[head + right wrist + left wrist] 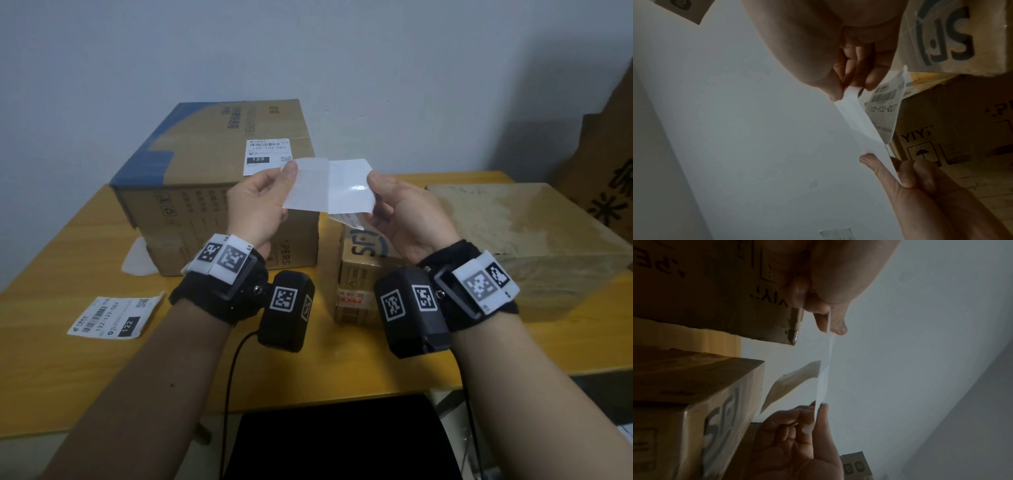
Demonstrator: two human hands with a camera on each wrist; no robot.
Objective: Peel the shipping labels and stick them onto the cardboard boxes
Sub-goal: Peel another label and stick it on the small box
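Centrally, frame middle: left hand (255, 205) pinches the white glossy backing sheet (310, 185); right hand (407, 214) pinches the part-peeled white barcode shipping label (885, 107), both raised above the yellow wooden tabletop (85, 370). Large brown cardboard box (191, 178) upper left, already labelled. Spare printed label (114, 317) lower left.

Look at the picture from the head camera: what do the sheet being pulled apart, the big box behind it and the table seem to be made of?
Sheet: looks like glossy release paper; it is translucent with a shiny glare patch, and a printed paper label hangs from it.
Big box: matte brown cardboard, with printed marks and blue tape.
Table: smooth yellow wood or wood-look laminate; which one cannot be told.
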